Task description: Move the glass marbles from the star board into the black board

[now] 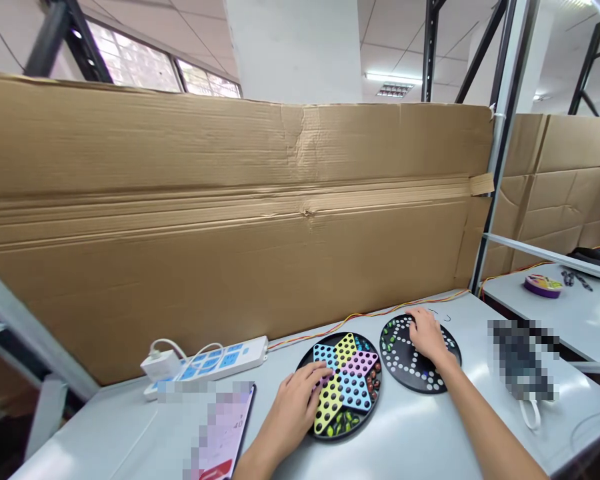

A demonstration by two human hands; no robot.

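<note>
A round black Chinese checkers board (327, 395) with a blue, yellow and pink star lies on the grey table. Green marbles (343, 423) fill its front compartment, and reddish-brown marbles (373, 381) its right one. My left hand (296, 399) rests over the board's left side, fingers stretched out and slightly bent. To the right lies a second round black board (405, 377) with pale dots and green marbles (392, 333) near its left rim. Over its far part is my right hand (427, 339), fingers close together and bent downward; the fingertips and anything between them are hidden.
A white power strip (250, 353) with a plugged-in charger (161, 365) stands at the back left. A tablet-like device (225, 433) lies left of my left hand. Cardboard (230, 280) walls off the back, with thin wires along its foot. A blurred dark object (523, 363) lies right.
</note>
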